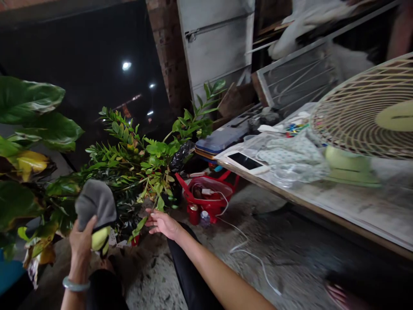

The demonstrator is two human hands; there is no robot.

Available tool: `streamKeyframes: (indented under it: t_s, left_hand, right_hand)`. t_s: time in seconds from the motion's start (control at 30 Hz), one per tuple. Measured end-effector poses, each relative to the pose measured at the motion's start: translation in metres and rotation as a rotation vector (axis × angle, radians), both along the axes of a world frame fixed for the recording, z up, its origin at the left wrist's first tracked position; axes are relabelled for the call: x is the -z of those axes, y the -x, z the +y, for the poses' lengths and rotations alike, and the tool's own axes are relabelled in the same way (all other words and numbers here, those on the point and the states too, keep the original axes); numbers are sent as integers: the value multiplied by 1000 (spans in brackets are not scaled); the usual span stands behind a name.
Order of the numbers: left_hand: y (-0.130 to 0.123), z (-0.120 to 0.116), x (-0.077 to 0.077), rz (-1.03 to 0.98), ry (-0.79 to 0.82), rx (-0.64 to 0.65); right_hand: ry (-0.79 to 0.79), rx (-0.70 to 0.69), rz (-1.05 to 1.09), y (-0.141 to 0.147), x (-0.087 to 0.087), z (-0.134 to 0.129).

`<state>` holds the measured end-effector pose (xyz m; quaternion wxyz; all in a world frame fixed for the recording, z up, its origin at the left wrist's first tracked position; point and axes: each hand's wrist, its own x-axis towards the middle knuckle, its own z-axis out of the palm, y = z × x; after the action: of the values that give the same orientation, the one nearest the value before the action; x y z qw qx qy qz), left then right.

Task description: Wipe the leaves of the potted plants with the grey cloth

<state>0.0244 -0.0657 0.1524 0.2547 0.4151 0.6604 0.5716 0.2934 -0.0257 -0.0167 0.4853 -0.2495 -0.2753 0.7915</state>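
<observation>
My left hand (pixel 81 241), with a pale bangle on the wrist, is closed on a cloth (pixel 96 204) that is grey on one side and yellow-green on the other. The cloth is bunched up beside the big plant leaves. Reaching forward, my right hand (pixel 164 224) has its fingers apart at the lower stems of a leafy green plant (pixel 155 157). A hanging leaf (pixel 139 227) lies close to its fingertips; whether they touch it I cannot tell.
A red bag (pixel 208 196) with a white cable stands on the floor, a red can (pixel 193 214) and small bottle (pixel 204 218) beside it. On the table (pixel 364 211) at right are a phone (pixel 245 162) and a fan (pixel 371 112). Large leaves (pixel 35 94) crowd the left.
</observation>
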Motion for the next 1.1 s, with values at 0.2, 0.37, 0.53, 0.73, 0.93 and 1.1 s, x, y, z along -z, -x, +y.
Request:
streamKeyframes:
  t_s: [0.2,0.37,0.53,0.73,0.93,1.1]
  left_hand:
    - [4,-29,24,-36,235,202]
    - [10,-13,-34,-81,-119,-85]
    - [-14,3,7,-80,-68,40]
    - [-5,-52,40,-279,168,265]
    - [23,-16,-29,-213,-263,-98]
    - [8,-5,31,-347,32,-24]
  right_hand:
    - [47,12,-25,-2,4,3]
    - [27,-25,13,1,-1,0]
    - [18,-42,56,2,-2,-8]
    - [31,-72,4,-12,1,-9]
    - [57,-41,29,-6,-2,-7]
    - [74,-60,36,-4,0,-9]
